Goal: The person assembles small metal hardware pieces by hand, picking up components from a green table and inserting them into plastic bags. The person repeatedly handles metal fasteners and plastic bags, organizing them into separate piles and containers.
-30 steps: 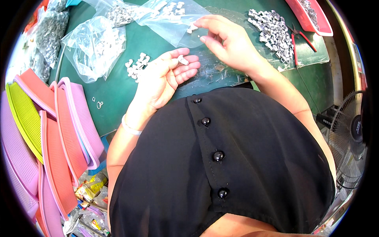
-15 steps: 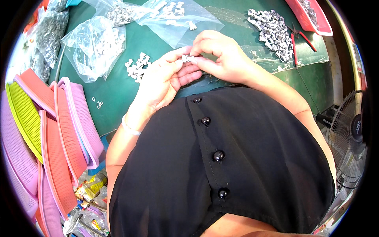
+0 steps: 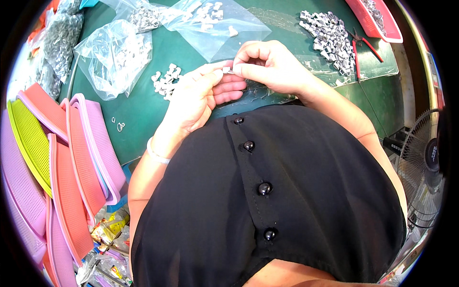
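Together, left hand (image 3: 198, 98) and right hand (image 3: 277, 67), fingers (image 3: 251, 72) of both pinching one small white piece (image 3: 226, 70) near the bench's (image 3: 136, 117) front edge, white pile (image 3: 165, 82) leftward, red pliers (image 3: 356, 57) near the right edge

Small whitish piece (image 3: 226, 70), blocky, partly hidden, pinched between left fingers (image 3: 213, 77) and right fingers (image 3: 252, 71)

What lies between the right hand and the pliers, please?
In the head view, a pile of small grey and white pieces lies between the right hand and the pliers.
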Demonstrator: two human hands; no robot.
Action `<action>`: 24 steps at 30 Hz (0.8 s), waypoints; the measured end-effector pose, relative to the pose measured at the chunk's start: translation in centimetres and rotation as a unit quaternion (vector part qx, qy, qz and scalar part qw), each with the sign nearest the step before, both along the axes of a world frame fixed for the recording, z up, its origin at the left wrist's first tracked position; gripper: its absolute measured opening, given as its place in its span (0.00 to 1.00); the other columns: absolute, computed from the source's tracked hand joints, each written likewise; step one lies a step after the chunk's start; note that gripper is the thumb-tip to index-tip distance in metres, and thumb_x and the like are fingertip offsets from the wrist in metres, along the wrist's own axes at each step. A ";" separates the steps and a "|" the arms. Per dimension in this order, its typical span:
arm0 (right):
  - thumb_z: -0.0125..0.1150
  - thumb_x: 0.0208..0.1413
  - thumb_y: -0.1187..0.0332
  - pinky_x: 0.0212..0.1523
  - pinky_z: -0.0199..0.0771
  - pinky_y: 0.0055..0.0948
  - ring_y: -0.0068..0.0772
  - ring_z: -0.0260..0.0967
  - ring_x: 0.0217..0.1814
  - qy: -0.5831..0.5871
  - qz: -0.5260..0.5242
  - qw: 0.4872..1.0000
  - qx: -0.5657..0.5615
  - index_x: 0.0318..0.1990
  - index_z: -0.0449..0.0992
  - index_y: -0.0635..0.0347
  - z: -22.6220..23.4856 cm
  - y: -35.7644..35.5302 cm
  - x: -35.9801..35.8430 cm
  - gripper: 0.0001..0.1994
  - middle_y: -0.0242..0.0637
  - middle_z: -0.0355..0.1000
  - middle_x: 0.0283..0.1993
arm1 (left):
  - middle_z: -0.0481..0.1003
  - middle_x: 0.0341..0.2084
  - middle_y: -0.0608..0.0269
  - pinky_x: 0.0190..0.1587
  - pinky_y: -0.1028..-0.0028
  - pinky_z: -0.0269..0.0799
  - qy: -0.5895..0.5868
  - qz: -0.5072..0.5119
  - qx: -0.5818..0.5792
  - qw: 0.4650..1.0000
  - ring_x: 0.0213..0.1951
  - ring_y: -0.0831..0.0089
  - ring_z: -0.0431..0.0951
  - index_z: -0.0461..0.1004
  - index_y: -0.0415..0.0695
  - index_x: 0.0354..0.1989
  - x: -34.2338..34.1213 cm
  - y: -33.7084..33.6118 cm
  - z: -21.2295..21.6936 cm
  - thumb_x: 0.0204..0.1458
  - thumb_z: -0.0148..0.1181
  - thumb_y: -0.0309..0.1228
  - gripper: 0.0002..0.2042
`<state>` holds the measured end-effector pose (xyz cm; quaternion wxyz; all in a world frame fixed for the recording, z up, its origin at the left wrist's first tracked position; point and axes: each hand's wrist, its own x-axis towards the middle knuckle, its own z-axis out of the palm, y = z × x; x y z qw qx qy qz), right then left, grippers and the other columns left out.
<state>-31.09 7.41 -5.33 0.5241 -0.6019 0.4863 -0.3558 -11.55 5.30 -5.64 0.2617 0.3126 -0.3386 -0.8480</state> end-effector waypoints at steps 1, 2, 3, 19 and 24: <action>0.56 0.50 0.71 0.35 0.63 0.20 0.17 0.63 0.32 -0.003 0.000 1.000 0.006 0.28 0.74 0.64 0.0 0.0 0.0 0.06 0.28 0.67 0.30 | 0.71 0.42 0.47 0.46 0.67 0.73 -0.002 -0.002 0.000 1.000 0.42 0.62 0.75 0.60 0.30 0.53 0.0 0.0 0.0 0.58 0.41 0.28 0.17; 0.57 0.50 0.71 0.35 0.63 0.20 0.17 0.63 0.32 -0.008 0.000 1.000 0.010 0.28 0.74 0.64 0.0 0.0 0.0 0.06 0.28 0.67 0.30 | 0.72 0.41 0.47 0.45 0.67 0.73 -0.006 -0.004 0.000 1.000 0.42 0.62 0.75 0.60 0.30 0.53 0.0 0.0 0.0 0.58 0.41 0.28 0.17; 0.57 0.50 0.71 0.35 0.63 0.20 0.17 0.63 0.33 -0.012 0.000 1.000 0.014 0.28 0.74 0.65 -0.1 0.0 0.0 0.06 0.28 0.67 0.30 | 0.72 0.41 0.47 0.45 0.67 0.73 -0.010 -0.006 0.000 1.000 0.42 0.62 0.75 0.60 0.30 0.52 0.0 0.0 0.0 0.58 0.41 0.28 0.17; 0.58 0.50 0.75 0.35 0.66 0.21 0.18 0.65 0.34 0.001 0.021 0.995 -0.097 0.33 0.72 0.63 -0.3 0.3 -0.1 0.04 0.30 0.68 0.31 | 0.73 0.37 0.58 0.40 0.78 0.72 -0.049 0.039 -0.038 0.997 0.35 0.75 0.75 0.68 0.34 0.49 0.1 0.2 -0.1 0.53 0.51 0.21 0.14; 0.58 0.47 0.78 0.35 0.68 0.23 0.25 0.67 0.34 0.033 0.012 0.983 -0.178 0.32 0.71 0.63 -0.7 0.3 0.0 0.05 0.33 0.69 0.32 | 0.73 0.38 0.57 0.41 0.77 0.72 -0.050 0.051 -0.045 0.996 0.35 0.74 0.75 0.68 0.34 0.48 0.1 0.2 -0.1 0.52 0.51 0.20 0.14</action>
